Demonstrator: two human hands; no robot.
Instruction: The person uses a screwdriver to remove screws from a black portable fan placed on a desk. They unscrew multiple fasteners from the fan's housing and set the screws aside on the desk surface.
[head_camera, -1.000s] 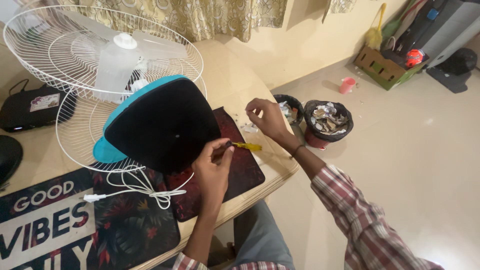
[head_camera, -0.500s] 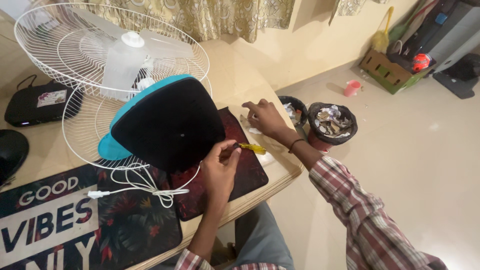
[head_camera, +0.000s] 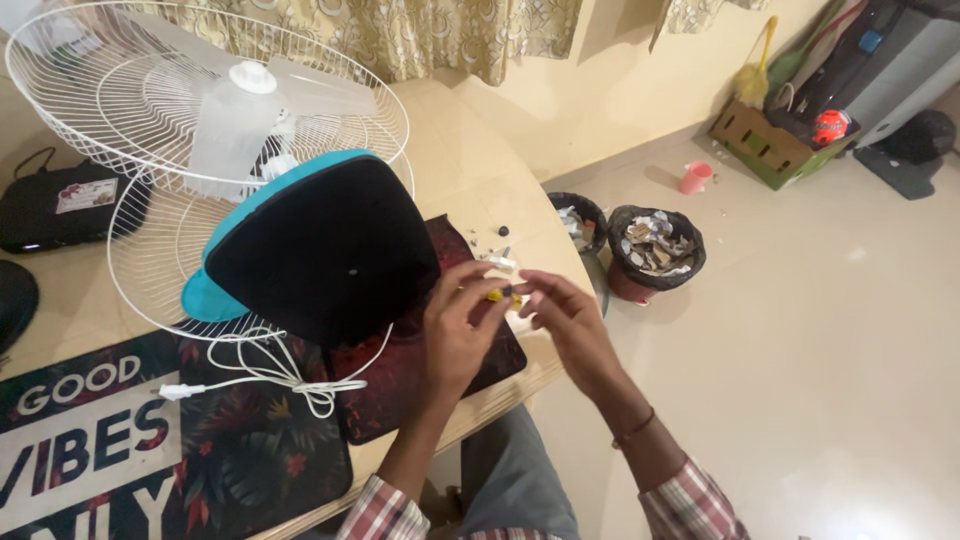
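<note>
One head-worn view, looking steeply down and forward over a table edge

The camera sits above the person's own arms, close to the left hand (head_camera: 455, 335) and right hand (head_camera: 568, 325) at frame centre; the table (head_camera: 455, 140) with the fan (head_camera: 300, 230) fills the left; the floor (head_camera: 830, 330) and far wall run off to the right; no second view shares the scene.
</note>
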